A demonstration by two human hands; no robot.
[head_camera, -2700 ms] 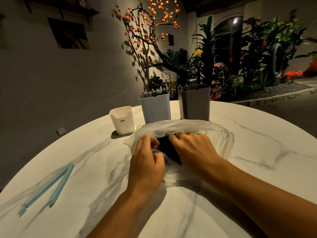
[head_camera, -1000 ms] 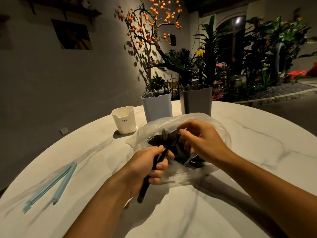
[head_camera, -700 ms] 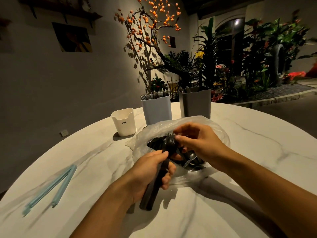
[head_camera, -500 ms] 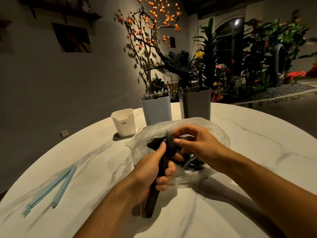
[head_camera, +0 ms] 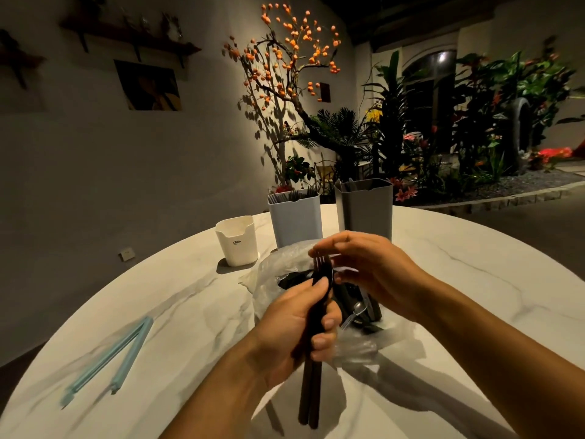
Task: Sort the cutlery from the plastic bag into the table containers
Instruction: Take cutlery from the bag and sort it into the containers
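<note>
Black forks (head_camera: 311, 350) stand tines-up, handles toward the frame's bottom, clenched in my left hand (head_camera: 294, 327), nearest the blue-grey container (head_camera: 296, 221) straight above; right hand (head_camera: 370, 270) hovers released.

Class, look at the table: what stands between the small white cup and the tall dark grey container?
In the head view, the light blue container, with cutlery in it, stands between the white cup and the dark grey container.

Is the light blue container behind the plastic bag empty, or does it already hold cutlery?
Not empty: dark cutlery tips stick up above the rim of the light blue container.
</note>
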